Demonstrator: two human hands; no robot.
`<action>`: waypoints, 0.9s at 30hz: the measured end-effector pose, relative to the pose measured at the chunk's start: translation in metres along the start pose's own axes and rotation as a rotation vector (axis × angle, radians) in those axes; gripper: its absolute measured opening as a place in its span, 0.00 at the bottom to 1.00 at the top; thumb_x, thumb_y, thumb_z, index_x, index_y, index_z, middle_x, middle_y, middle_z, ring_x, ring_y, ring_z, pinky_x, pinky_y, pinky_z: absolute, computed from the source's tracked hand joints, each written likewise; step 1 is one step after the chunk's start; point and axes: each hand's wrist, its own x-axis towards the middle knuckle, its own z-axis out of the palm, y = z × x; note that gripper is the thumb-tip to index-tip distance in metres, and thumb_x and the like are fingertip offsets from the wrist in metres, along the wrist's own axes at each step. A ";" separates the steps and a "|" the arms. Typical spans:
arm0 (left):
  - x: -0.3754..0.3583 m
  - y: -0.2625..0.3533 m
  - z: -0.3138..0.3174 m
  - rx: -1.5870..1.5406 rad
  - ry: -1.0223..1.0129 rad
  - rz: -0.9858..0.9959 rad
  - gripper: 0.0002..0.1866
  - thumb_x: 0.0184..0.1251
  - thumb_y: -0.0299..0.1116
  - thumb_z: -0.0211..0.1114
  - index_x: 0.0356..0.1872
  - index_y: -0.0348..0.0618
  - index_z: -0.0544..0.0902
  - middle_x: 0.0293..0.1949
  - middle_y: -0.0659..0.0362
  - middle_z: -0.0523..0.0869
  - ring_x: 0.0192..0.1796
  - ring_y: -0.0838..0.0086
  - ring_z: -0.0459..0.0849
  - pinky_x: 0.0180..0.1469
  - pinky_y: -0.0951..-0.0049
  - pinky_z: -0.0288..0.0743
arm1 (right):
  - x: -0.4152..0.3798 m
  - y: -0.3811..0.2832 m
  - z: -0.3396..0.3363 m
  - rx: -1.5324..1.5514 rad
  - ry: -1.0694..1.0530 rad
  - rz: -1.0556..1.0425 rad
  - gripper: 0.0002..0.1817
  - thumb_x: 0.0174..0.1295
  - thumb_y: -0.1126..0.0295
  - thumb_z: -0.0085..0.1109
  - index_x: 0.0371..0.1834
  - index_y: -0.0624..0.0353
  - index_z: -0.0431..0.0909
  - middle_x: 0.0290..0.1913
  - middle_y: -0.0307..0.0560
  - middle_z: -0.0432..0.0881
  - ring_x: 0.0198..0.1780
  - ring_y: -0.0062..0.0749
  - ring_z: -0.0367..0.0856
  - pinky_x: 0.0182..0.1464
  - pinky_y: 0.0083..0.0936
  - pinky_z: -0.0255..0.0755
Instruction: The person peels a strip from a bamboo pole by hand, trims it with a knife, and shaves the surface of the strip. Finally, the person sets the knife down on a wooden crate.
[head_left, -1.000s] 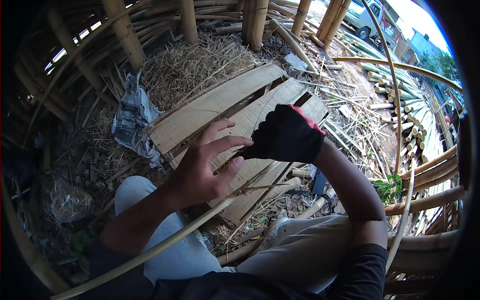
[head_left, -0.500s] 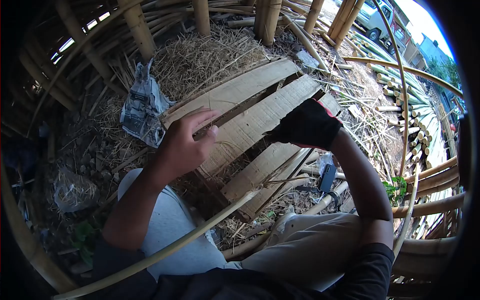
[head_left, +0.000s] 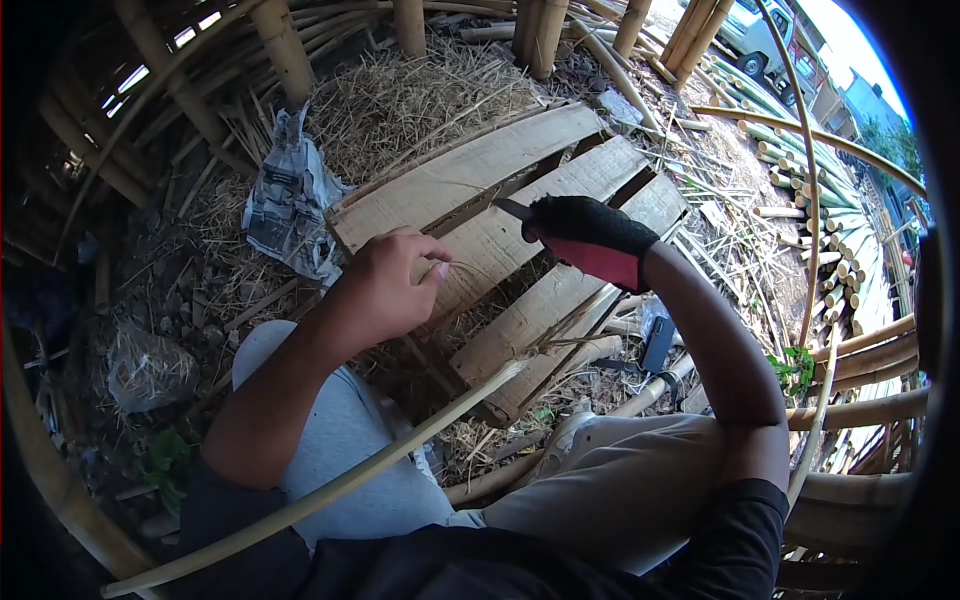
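Note:
My bare left hand (head_left: 385,285) is over the near left part of a slatted wooden bench (head_left: 540,195), its thumb and forefinger pinched together. A thin, curved bamboo strip (head_left: 478,268) runs out from those fingertips. My right hand (head_left: 590,238), in a black and red glove, is closed around a knife (head_left: 513,209); the handle is hidden in the fist and the dark blade points left above the slats. A long bamboo pole (head_left: 400,455) slants across my lap, its frayed end beside the bench's near edge.
Crumpled newspaper (head_left: 293,210) and heaped shavings (head_left: 410,110) lie beyond the bench. A phone (head_left: 657,345) lies to the right, near my knee. Bamboo posts (head_left: 540,40) stand at the back, and cut bamboo poles (head_left: 845,265) are stacked at the right. A plastic bag (head_left: 150,368) is at the left.
My right hand has turned and shifted left, so the knife blade now shows. My left hand has lowered slightly, and its fingers have curled in from a more spread pose.

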 end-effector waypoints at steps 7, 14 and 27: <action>-0.007 0.012 -0.014 -0.119 -0.034 -0.182 0.11 0.68 0.29 0.60 0.46 0.34 0.84 0.39 0.50 0.88 0.44 0.68 0.88 0.49 0.69 0.79 | 0.010 -0.022 0.025 -0.466 -0.181 -0.050 0.26 0.61 0.40 0.56 0.47 0.50 0.85 0.42 0.51 0.86 0.45 0.45 0.84 0.49 0.36 0.75; -0.006 0.007 -0.015 -0.163 -0.062 -0.153 0.11 0.69 0.29 0.59 0.47 0.35 0.84 0.38 0.51 0.89 0.43 0.71 0.88 0.48 0.71 0.80 | 0.015 0.001 0.006 -0.670 -0.005 -0.226 0.22 0.60 0.47 0.59 0.36 0.57 0.84 0.34 0.54 0.84 0.39 0.51 0.83 0.43 0.39 0.76; 0.005 -0.008 0.042 0.313 -0.187 0.485 0.18 0.63 0.24 0.59 0.55 0.42 0.82 0.68 0.49 0.69 0.72 0.56 0.64 0.71 0.57 0.62 | -0.006 -0.003 -0.019 -0.378 -0.111 -0.100 0.26 0.62 0.43 0.60 0.39 0.59 0.85 0.34 0.54 0.84 0.37 0.43 0.82 0.43 0.34 0.73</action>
